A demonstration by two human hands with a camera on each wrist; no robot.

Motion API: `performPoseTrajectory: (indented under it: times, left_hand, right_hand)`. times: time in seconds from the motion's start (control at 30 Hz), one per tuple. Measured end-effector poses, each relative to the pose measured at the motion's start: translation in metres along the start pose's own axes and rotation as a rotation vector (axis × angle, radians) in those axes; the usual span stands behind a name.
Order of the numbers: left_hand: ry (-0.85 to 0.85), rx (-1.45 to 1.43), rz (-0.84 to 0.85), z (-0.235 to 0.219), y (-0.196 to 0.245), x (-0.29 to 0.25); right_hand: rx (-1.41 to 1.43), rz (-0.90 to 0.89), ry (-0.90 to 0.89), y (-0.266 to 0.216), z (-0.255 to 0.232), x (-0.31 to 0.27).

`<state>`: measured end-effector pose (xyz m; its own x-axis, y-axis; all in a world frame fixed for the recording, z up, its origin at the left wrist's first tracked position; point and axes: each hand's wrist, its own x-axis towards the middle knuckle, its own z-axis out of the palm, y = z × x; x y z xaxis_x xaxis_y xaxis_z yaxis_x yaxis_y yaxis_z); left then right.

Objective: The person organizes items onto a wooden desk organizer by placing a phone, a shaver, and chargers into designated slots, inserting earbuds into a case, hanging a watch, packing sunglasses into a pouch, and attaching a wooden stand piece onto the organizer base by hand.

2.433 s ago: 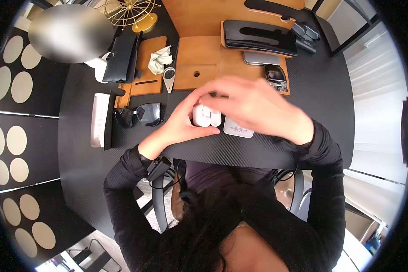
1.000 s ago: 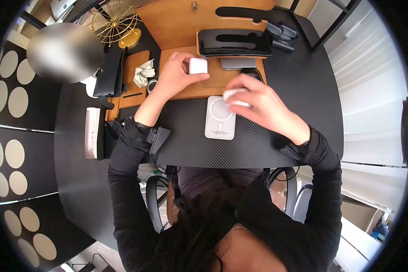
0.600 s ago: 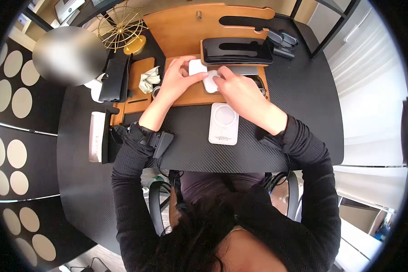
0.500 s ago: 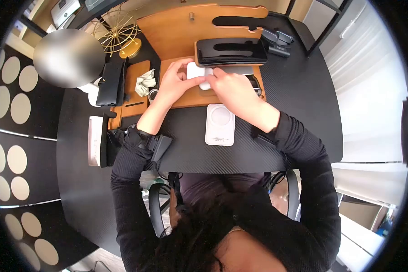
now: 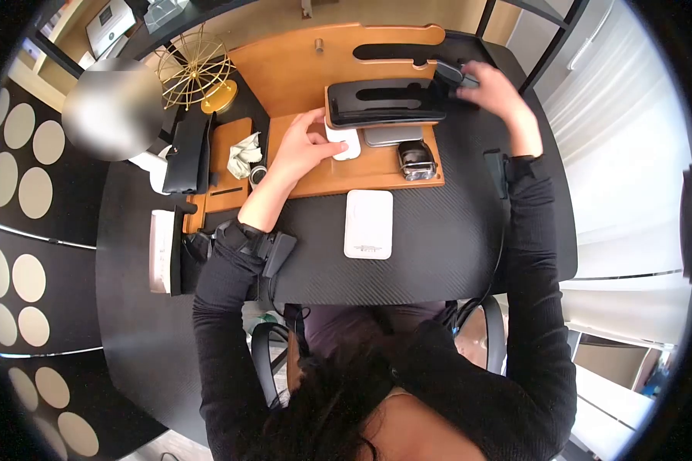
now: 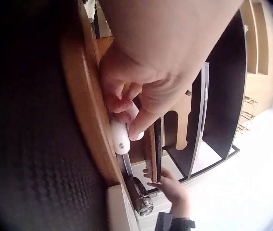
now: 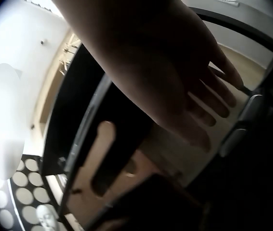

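Observation:
In the head view the left hand (image 5: pixel 298 147) holds a small white case (image 5: pixel 347 138) on the brown wooden stand, its thumb across the front. Two rounded white pieces (image 6: pixel 121 139) show beside its curled fingertips in the left wrist view. The right hand (image 5: pixel 498 98) reaches to the back right, fingertips beside dark grey objects (image 5: pixel 447 73). Its fingers are spread with nothing between them in the right wrist view, near two rounded dark shapes (image 7: pixel 249 108); whether it touches them, I cannot tell. A flat white rounded block (image 5: pixel 369 224) lies near the desk's front.
The stand (image 5: pixel 284 61) carries a black case (image 5: pixel 384 114), a flat grey item (image 5: pixel 392 137) and a dark glossy object (image 5: pixel 417 161). Left of it are a crumpled cloth (image 5: pixel 244 156), a black pouch (image 5: pixel 188 157) and a gold wheel ornament (image 5: pixel 220 96). A black frame rises at the back right.
The right hand has left the white case and moved to the back right, its fingers now spread. The left hand stays at the case. The dark glossy object is uncovered.

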<state>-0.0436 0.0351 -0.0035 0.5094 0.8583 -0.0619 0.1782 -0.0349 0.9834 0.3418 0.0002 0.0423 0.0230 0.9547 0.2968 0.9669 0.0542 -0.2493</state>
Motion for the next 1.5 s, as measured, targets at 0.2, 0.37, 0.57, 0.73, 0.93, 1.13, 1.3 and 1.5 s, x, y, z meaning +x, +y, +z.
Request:
performPoseTrajectory:
  times: [0.2, 0.37, 0.57, 0.73, 0.93, 1.13, 1.3, 1.5]
  left_hand:
    - [0.001, 0.102, 0.046, 0.002, 0.0, 0.003]
    - [-0.052, 0.287, 0.127, -0.001, 0.005, 0.0]
    - [-0.024, 0.29, 0.161, 0.001, -0.003, 0.011]
    - [0.025, 0.291, 0.214, 0.004, -0.001, 0.022]
    - [0.208, 0.554, 0.335, 0.016, 0.003, 0.029]
    - [0.239, 0.556, 0.293, 0.016, 0.0, 0.033]
    - [-0.031, 0.102, 0.077, -0.009, 0.006, 0.025]
    - [-0.076, 0.282, 0.233, -0.003, -0.007, 0.03]
  right_hand:
    - [-0.009, 0.092, -0.095, 0.011, 0.039, -0.002]
    - [0.279, 0.104, -0.009, 0.013, 0.023, 0.008]
    - [1.03, 0.139, 0.057, -0.024, -0.032, -0.001]
    - [0.893, -0.219, -0.232, -0.042, -0.054, -0.008]
    - [0.82, -0.19, -0.387, -0.038, -0.057, -0.01]
    - [0.768, -0.133, -0.38, -0.043, -0.057, -0.012]
    - [0.727, -0.118, -0.332, -0.043, -0.057, -0.017]
    - [0.449, -0.106, -0.258, -0.052, -0.084, -0.033]
